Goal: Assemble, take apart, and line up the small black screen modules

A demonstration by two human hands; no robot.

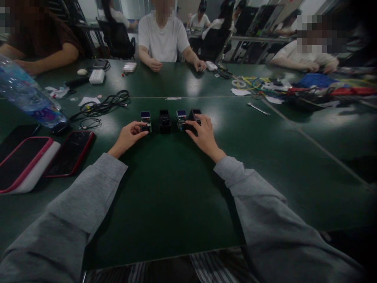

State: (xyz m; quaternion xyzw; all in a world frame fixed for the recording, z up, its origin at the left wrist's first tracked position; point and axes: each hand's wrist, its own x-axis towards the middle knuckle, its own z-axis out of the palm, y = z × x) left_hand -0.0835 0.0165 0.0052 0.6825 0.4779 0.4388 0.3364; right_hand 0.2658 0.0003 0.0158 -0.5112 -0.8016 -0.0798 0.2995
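Four small devices stand in a row on the table before me. My left hand [132, 134] pinches the left edge of the leftmost one, a small circuit board with a screen [145, 116]. Beside it stands a black plastic case [165, 121], untouched. Right of that is a second circuit board with a screen [181, 116]. The thumb and index finger of my right hand [204, 133] close at its right edge. The other fingers of that hand reach over a second black case [194, 114] and partly hide it.
On the left lie a red-edged phone [72, 153], a pink-rimmed case [26, 161], a water bottle [32, 94] and black cables [108, 103]. A wrench [258, 109] and a tangle of wires [265, 84] lie right. A person in a white shirt [163, 37] sits opposite.
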